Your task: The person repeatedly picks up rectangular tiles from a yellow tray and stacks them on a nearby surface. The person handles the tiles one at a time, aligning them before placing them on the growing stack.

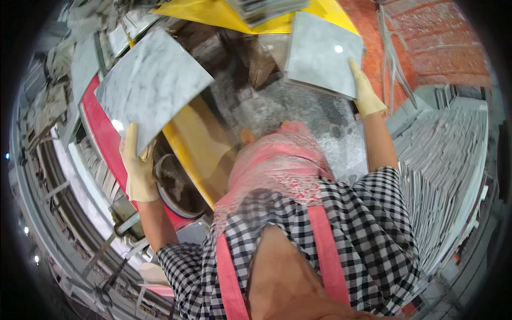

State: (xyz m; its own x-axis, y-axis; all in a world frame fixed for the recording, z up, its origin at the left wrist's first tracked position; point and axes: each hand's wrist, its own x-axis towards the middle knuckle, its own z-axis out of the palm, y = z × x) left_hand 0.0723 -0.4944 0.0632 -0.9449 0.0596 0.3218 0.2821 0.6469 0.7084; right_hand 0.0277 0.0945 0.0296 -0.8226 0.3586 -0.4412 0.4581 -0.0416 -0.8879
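Observation:
In a cream glove, my left hand is closed on the lower corner of a square white marble tile with grey veins. The tile is tilted, its broad face turned up to me. At the upper right, my gloved right hand grips the right edge of a pale grey square tile. A second edge shows under that tile, so there may be more than one; its support is hidden. Both arms are spread wide apart, with my pink apron between them.
Several tiles lie stacked on a yellow surface at the far side. Long rows of thin tiles stand at the right, below orange-red sheeting. Left of me are a yellow-edged panel, a round bucket and a red panel.

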